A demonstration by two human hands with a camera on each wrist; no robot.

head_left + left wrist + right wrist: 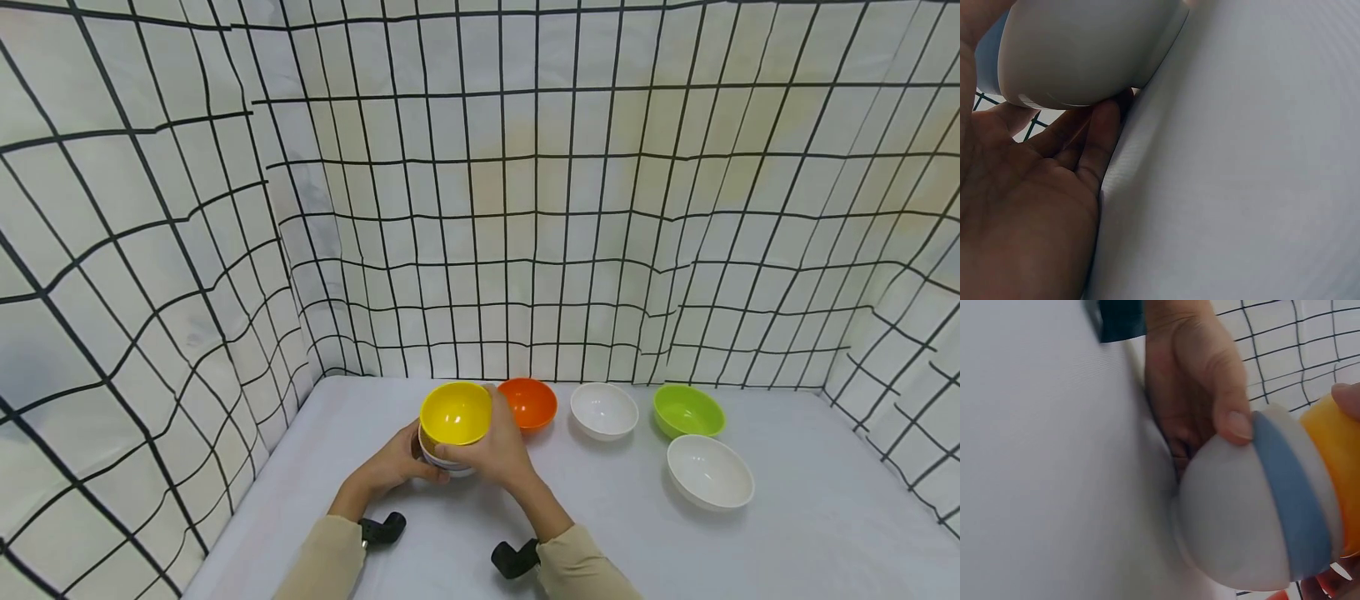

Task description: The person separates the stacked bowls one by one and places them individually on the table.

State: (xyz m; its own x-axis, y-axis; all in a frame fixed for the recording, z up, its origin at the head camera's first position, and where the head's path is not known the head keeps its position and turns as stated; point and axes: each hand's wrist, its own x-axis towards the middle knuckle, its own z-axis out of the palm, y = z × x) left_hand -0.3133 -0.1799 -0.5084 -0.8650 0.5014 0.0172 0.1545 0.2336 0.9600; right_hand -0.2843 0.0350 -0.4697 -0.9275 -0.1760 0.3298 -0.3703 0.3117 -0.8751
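Observation:
My right hand (pixel 501 446) grips a yellow bowl (pixel 456 414) by its sides, thumb toward me and fingers around the far right. Directly beneath it is a stack of bowls, its lowest a white bowl (pixel 1229 519) with its foot down at the white cloth. Above that bowl's wall come a blue band (pixel 1291 494) and a pale rim, and the yellow bowl's lower part sits right at that rim. Around the stack's left side curls my left hand (pixel 393 465), thumb near the blue band. In the left wrist view its fingers (pixel 1100 134) press the white wall from below.
Along the back stand an orange bowl (pixel 529 404), a white bowl (pixel 603 411) and a green bowl (pixel 687 411). Another white bowl (pixel 709 472) stands in front of the green one. Black-gridded white walls (pixel 487 192) enclose the cloth-covered table (pixel 600 533).

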